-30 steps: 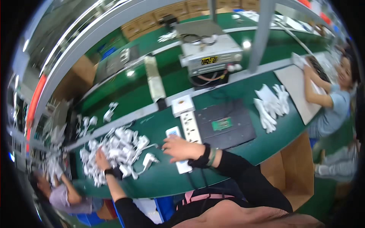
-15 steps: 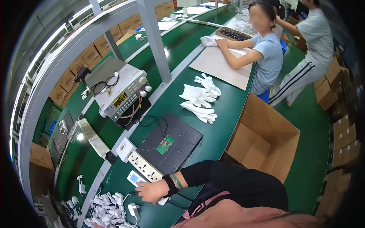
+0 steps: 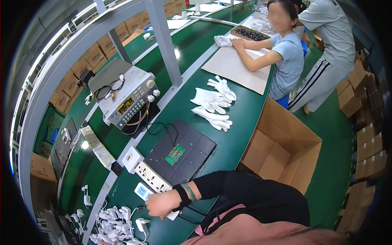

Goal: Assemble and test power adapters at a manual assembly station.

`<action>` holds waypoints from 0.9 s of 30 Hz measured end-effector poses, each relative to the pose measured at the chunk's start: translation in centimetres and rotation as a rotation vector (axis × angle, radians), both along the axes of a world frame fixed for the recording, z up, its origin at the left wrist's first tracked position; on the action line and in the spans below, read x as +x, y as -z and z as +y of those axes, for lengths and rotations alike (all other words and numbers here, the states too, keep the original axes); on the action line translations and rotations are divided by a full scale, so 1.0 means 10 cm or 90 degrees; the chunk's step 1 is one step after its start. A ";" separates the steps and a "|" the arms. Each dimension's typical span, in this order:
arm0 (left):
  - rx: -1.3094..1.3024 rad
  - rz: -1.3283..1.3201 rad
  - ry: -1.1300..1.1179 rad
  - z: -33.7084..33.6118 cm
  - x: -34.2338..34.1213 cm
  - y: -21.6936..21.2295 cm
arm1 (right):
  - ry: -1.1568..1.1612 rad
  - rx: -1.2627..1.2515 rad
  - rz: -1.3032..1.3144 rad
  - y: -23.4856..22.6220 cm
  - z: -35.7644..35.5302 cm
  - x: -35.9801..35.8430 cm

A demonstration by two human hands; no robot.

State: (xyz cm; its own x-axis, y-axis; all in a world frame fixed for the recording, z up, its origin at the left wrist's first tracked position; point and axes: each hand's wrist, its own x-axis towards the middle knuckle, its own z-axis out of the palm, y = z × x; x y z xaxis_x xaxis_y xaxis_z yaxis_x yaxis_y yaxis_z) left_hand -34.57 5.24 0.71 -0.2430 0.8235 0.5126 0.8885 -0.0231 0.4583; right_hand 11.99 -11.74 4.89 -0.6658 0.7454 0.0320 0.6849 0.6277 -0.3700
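My right hand (image 3: pixel 161 204) lies at the near edge of the green bench (image 3: pixel 245 118), fingers closed over the lower end of a flat white socket unit with a blue face (image 3: pixel 142 190). A black band and a green band sit on that wrist. Just beyond it lies a white power strip (image 3: pixel 153 178), beside a black mat (image 3: pixel 192 149) that carries a small green circuit board (image 3: pixel 174 154). A heap of white chargers with cables (image 3: pixel 116 222) lies left of the hand. My left hand is out of view.
A grey bench power supply (image 3: pixel 130 102) with leads stands behind the mat. White gloves (image 3: pixel 214 106) lie to the right. An open cardboard box (image 3: pixel 281 151) stands on the floor. One person (image 3: pixel 286 53) sits at the bench, another (image 3: pixel 330 61) stands behind.
The view has swung right, away from the charger heap. My left hand, earlier in the heap, has left the picture. My right hand stays on the white socket unit.
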 end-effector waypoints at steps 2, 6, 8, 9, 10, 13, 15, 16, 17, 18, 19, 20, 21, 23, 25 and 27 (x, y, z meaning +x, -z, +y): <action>0.041 -0.011 0.015 0.05 -0.02 0.09 | 0.027 0.087 0.056 -0.06 -0.01 0.05; 0.106 -0.045 0.025 0.04 -0.08 0.19 | -0.007 0.076 0.229 -0.48 -0.03 0.26; 0.066 -0.071 -0.009 0.05 -0.18 0.23 | 0.011 0.181 0.285 -0.70 -0.07 0.39; 0.060 -0.061 -0.017 0.09 -0.21 0.23 | 0.034 0.290 0.336 -0.81 -0.08 0.48; 0.037 -0.087 0.037 0.14 -0.19 0.22 | 0.028 0.276 0.349 -0.90 -0.10 0.57; 0.001 -0.140 0.115 0.04 -0.78 0.21 | -0.029 0.531 0.511 -1.22 -0.24 0.73; 0.007 -0.154 0.105 -0.02 -0.26 0.11 | -0.036 0.577 0.535 -1.40 -0.49 0.87; 0.003 -0.193 0.086 -0.03 -0.14 0.06 | -0.034 0.568 0.549 -1.46 -0.60 0.89; 0.022 -0.130 0.090 -0.01 0.00 0.02 | 0.016 0.571 0.553 -1.45 -0.67 0.87; 0.013 -0.117 0.099 0.05 0.00 -0.01 | 0.065 0.574 0.550 -1.42 -0.69 0.85; -0.014 -0.087 0.079 0.04 -0.01 -0.05 | 0.067 0.531 0.527 -1.43 -0.68 0.87; -0.008 -0.074 0.084 0.06 0.03 -0.08 | 0.076 0.487 0.497 -1.45 -0.68 0.89; 0.003 -0.065 0.086 0.05 0.03 -0.09 | 0.084 0.457 0.523 -1.48 -0.68 0.89; -0.006 -0.040 0.083 0.01 0.03 -0.12 | 0.045 0.291 0.500 -1.50 -0.69 0.93; 0.025 -0.047 0.069 -0.03 0.01 -0.21 | 0.033 0.237 0.538 -1.40 -0.74 0.91; 0.009 -0.024 0.057 -0.17 -0.06 -0.22 | 0.003 0.179 0.574 -1.33 -0.78 0.90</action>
